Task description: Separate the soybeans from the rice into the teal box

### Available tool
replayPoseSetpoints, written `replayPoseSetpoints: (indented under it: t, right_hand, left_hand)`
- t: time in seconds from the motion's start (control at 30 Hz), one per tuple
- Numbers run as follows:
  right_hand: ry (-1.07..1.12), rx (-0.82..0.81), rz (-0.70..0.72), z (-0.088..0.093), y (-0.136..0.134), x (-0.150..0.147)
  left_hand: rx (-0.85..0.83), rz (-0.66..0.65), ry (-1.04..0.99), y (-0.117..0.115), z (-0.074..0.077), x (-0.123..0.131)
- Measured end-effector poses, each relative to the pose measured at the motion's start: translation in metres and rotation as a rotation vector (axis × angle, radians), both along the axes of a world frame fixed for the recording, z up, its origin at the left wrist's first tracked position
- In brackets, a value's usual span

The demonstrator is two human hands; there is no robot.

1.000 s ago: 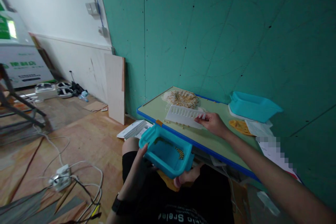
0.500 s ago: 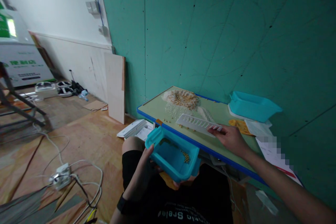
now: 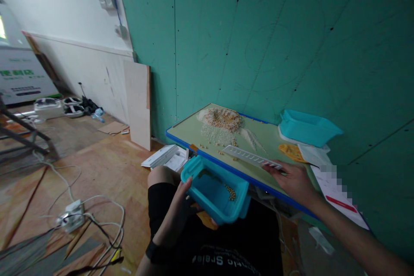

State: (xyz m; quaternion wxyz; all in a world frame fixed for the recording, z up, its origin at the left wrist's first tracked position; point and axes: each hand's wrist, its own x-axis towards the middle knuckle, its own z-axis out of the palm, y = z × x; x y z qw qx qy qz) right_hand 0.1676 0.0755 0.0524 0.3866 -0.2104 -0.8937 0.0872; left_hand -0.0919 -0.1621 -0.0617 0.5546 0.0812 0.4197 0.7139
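Note:
My left hand (image 3: 181, 200) grips the left wall of a turquoise plastic bin (image 3: 207, 194), held tilted over my lap just below the table edge. A small cluster of yellow beans (image 3: 230, 192) lies at the right inside it. In my right hand (image 3: 296, 183) is one end of a white slotted plastic strip (image 3: 247, 154), reaching left just above the table top or touching it; I cannot tell which. Beyond the strip sit a heap of mixed beans and pale grains (image 3: 226, 120) and a spread of white grains (image 3: 216, 135). A few loose beans (image 3: 221, 152) lie near the front edge.
The blue-edged table (image 3: 274, 138) stands against a green wall (image 3: 207, 51). At its right are another turquoise bin (image 3: 308, 127), a yellow cloth-like item (image 3: 292, 152) and printed paper (image 3: 336, 194). An open white box (image 3: 168, 157) lies left of the table; cables and a power strip (image 3: 73, 215) are on the floor.
My right hand has shifted slightly right and down with the strip, which now lies flatter, its face turned more upward. The bin stays at the table edge. The view has swung slightly.

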Motion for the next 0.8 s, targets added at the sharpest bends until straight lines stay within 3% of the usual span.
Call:
replayPoseSetpoints:
  t: [0.4, 0.6, 0.8]
  right_hand:
    - [0.037, 0.027, 0.084, 0.004, -0.024, 0.002]
    - [0.035, 0.082, 0.082, 0.003, -0.032, -0.003]
    - [0.026, 0.176, 0.169, 0.009, -0.054, -0.01]
  left_hand:
    - [-0.028, 0.063, 0.004, 0.006, -0.005, 0.005]
    - [0.017, 0.053, 0.07, 0.001, 0.002, 0.005]
    - [0.061, 0.05, 0.095, -0.003, 0.008, 0.007]
